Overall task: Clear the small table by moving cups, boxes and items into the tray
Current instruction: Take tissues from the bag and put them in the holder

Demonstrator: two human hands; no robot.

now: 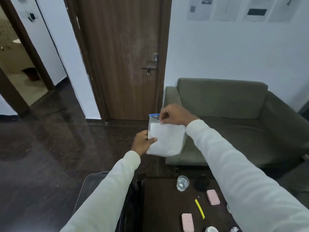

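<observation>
I hold a clear plastic bag (165, 138) with white contents and a blue top strip up in the air, well above the small dark table (160, 206). My left hand (143, 142) grips its left edge, thumb on the front. My right hand (175, 117) pinches its top edge. On the table lie a clear glass (182, 183), a black round lid or cup (201, 183), two pink boxes (213, 197) (187, 222), a yellow stick (199, 208) and a white cup (211, 229) at the bottom edge. No tray shows.
A grey-green sofa (234, 118) stands behind the table on the right. A dark chair or case (88, 190) sits left of the table under my left arm. A brown door (123, 56) and dark polished floor (50, 148) lie ahead.
</observation>
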